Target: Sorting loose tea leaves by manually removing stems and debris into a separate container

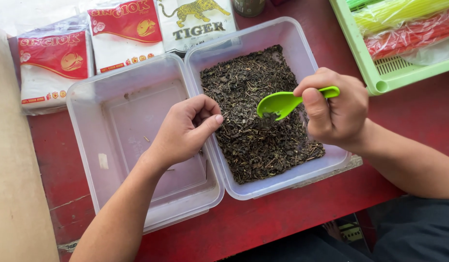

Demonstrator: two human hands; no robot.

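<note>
My right hand (333,109) grips a green plastic spoon (282,103) by its handle, the bowl dipping into dark dried tea leaves (256,136) that fill a clear plastic tub (287,36). My left hand (185,128) is curled into a loose fist, resting over the rim between that tub and the tub's empty clear lid (118,121) lying open on the left. Nothing shows inside the left fist.
A red table (413,104) carries everything. Three white and red packets (55,60) lie at the back left, one with a tiger picture (195,19). A green tray (379,73) with coloured straws sits at the back right. A pale wooden board (11,170) runs along the left.
</note>
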